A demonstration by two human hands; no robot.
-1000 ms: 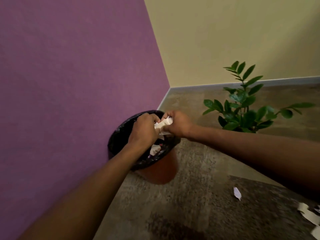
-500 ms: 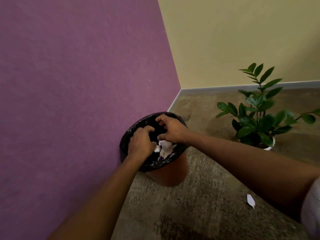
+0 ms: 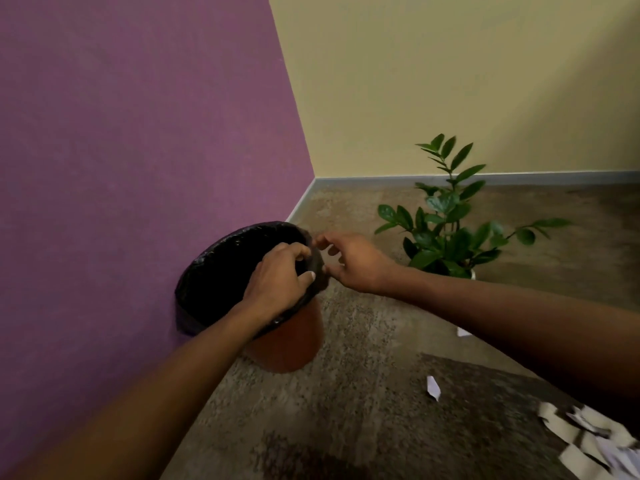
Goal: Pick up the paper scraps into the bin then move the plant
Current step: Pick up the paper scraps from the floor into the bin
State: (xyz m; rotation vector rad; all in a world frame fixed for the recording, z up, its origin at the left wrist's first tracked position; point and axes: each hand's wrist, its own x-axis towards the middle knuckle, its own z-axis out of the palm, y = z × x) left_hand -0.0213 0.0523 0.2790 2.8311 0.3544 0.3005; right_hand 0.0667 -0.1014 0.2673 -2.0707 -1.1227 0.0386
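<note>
The bin is orange with a black liner and stands against the purple wall. My left hand hovers over its opening with loosely curled fingers and no paper in it. Just right of the rim, my right hand is empty, its fingers relaxed and spread. The inside of the bin looks dark, so I cannot see its contents. A small white paper scrap lies on the floor, and a heap of scraps sits at the bottom right. The green plant stands in a white pot behind my right arm.
The purple wall meets a beige wall in the corner behind the bin. A grey skirting board runs along the floor. Another scrap peeks out under my right forearm. The floor is mottled brown.
Both hands held a wad of paper over the bin, then let it drop inside. My right hand has since drawn back to the right of the rim, and my left hand has lifted.
</note>
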